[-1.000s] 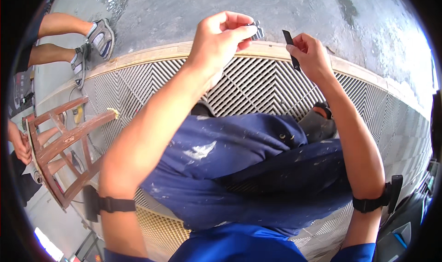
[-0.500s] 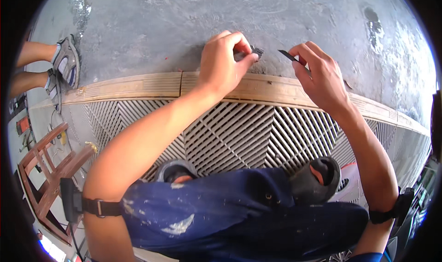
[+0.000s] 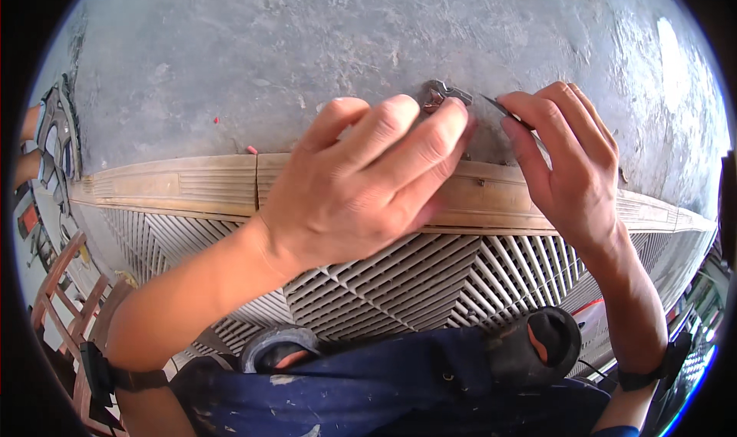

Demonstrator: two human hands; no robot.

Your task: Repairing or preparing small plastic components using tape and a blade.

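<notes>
My right hand (image 3: pixel 572 157) pinches a thin, dark, pointed blade-like piece (image 3: pixel 500 107) between thumb and fingers, its tip turned left. My left hand (image 3: pixel 368 176) is seen from the back, fingers bent and spread apart, slightly blurred on its thumb side. Just beyond its index fingertip is a small dark metal part (image 3: pixel 447 93) with shiny edges and a reddish-brown patch, on or close to the grey floor. Whether the fingertip touches that part is hard to see. The blade's tip points toward the metal part, with a small gap between.
A beige ribbed edging strip (image 3: pixel 176 178) crosses below my hands, bordering slatted grey floor tiles (image 3: pixel 384 283). Dark shoes (image 3: pixel 549 341) and blue trousers (image 3: pixel 330 391) are beneath my arms. A wooden frame (image 3: pixel 65 291) and another person's sandalled feet (image 3: pixel 57 141) are at the left.
My left hand has loosened its pinch on the dark part and turned back-up, fingers spread. My right hand still holds the blade-like piece. The whole view has shifted, with the hands appearing larger.
</notes>
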